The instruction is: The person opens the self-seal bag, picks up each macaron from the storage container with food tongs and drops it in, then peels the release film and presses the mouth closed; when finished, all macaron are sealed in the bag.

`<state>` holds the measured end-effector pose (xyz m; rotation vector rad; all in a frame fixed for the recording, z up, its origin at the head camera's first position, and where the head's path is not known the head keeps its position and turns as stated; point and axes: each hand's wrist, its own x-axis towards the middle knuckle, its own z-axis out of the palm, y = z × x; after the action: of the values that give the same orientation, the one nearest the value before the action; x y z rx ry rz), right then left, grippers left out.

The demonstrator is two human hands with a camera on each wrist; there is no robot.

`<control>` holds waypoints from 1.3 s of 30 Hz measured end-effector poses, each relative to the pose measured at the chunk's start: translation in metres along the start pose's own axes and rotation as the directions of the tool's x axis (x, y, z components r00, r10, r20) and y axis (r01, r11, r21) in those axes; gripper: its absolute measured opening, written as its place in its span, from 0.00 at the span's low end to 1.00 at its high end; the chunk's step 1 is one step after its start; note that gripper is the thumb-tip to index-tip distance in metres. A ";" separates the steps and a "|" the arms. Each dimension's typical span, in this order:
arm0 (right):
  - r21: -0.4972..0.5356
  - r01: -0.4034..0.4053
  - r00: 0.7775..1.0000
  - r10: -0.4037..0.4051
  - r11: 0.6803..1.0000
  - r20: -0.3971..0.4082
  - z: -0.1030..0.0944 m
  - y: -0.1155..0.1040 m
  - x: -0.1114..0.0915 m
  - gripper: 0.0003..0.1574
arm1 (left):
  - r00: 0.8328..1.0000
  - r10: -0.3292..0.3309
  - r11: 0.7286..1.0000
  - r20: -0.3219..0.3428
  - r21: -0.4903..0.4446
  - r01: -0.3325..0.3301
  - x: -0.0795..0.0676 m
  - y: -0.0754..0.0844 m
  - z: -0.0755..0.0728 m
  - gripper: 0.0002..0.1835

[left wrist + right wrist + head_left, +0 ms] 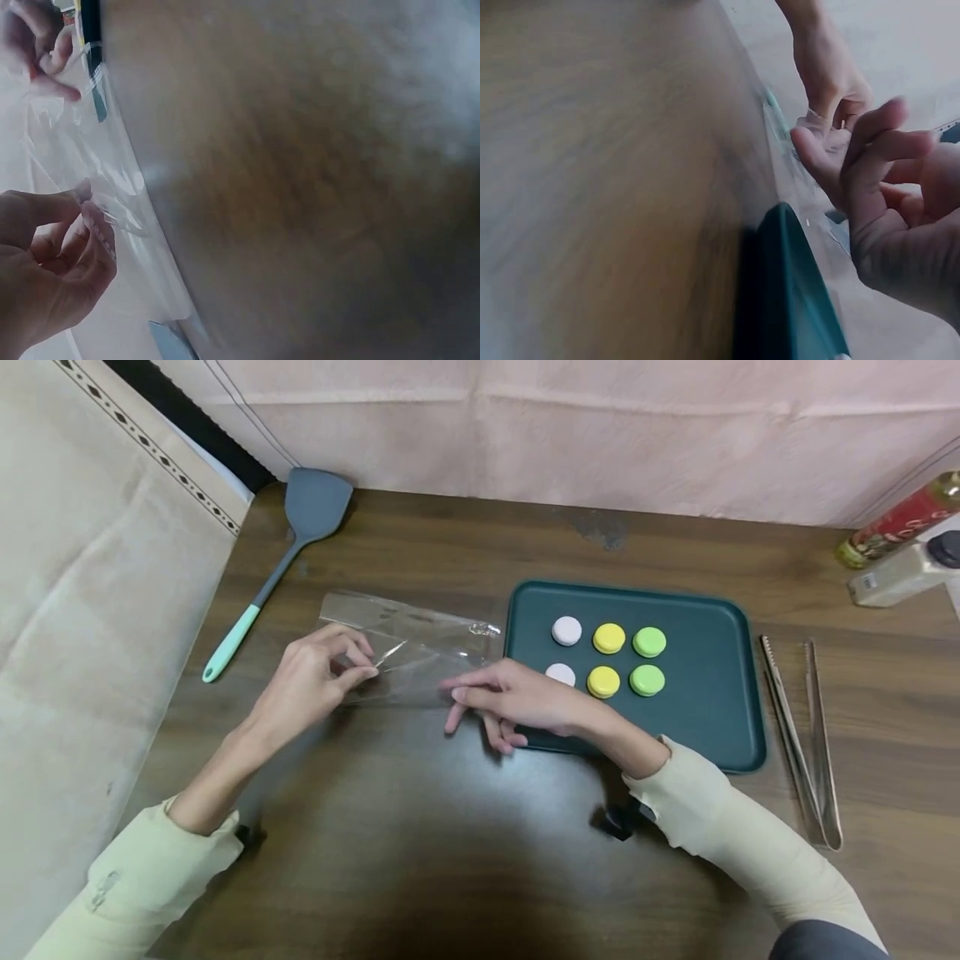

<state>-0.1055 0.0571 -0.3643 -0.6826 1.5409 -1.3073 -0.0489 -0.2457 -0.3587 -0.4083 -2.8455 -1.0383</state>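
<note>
Clear plastic bag [431, 631] is just left of the tray [705, 702]; the left hand [318, 670] pinches it, seemingly to steady it; the right hand [517, 695], fingers parted, hangs near its right end.

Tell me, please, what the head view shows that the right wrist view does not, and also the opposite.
Only the head view: the tongs, the red-labelled bottle, the dark-capped bottle, and the yellow discs and green discs.

Only the right wrist view: no extra object that I can make out, just a low, side-on look at the tray and a close-up of the right hand.

Both: the two hands, the tray, the clear plastic and the spatula.
</note>
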 end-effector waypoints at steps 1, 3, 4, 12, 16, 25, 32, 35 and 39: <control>-0.044 0.012 1.000 -0.012 0.999 0.002 0.001 0.001 -0.003 0.27 | 1.000 -0.011 1.000 -0.001 -0.006 0.011 0.000 0.000 -0.001 0.07; -0.119 0.018 1.000 -0.017 0.993 0.003 0.003 0.002 -0.010 0.26 | 0.999 -0.032 0.999 0.002 -0.009 0.032 0.000 0.001 -0.003 0.06; -0.148 0.015 1.000 -0.014 0.989 0.005 0.004 0.002 -0.013 0.25 | 0.999 -0.044 0.999 0.008 -0.012 0.044 0.001 0.002 -0.004 0.06; -0.369 0.008 0.994 -0.048 0.929 -0.099 0.005 0.008 -0.065 0.27 | 0.991 -0.104 0.994 0.079 -0.029 0.106 0.002 0.003 -0.002 0.06; -0.492 -0.042 0.931 -0.144 0.870 -0.335 -0.011 0.012 -0.128 0.23 | 0.991 -0.108 0.993 0.083 -0.030 0.111 0.002 0.002 0.001 0.06; -0.595 -0.524 0.428 -0.416 0.609 -0.802 -0.056 0.087 -0.272 0.14 | 0.996 -0.077 0.997 0.044 -0.009 0.078 -0.001 -0.001 0.001 0.06; -0.457 -0.613 0.326 -0.320 0.644 -0.890 -0.033 0.131 -0.311 0.25 | 0.998 -0.066 0.998 0.013 0.004 0.066 -0.003 -0.002 0.003 0.07; -0.473 -0.585 0.340 -0.330 0.659 -0.881 -0.029 0.131 -0.313 0.21 | 0.998 -0.065 0.998 -0.008 0.021 0.065 -0.004 -0.001 0.002 0.07; -0.474 -0.608 0.373 -0.298 0.637 -0.879 -0.026 0.129 -0.308 0.23 | 0.997 -0.079 0.996 -0.025 0.038 0.080 -0.006 0.000 0.003 0.07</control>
<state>0.0082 0.3714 -0.3924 -0.1225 3.1695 -0.7390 -0.0435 -0.2454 -0.3617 -0.2796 -2.8776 -0.9920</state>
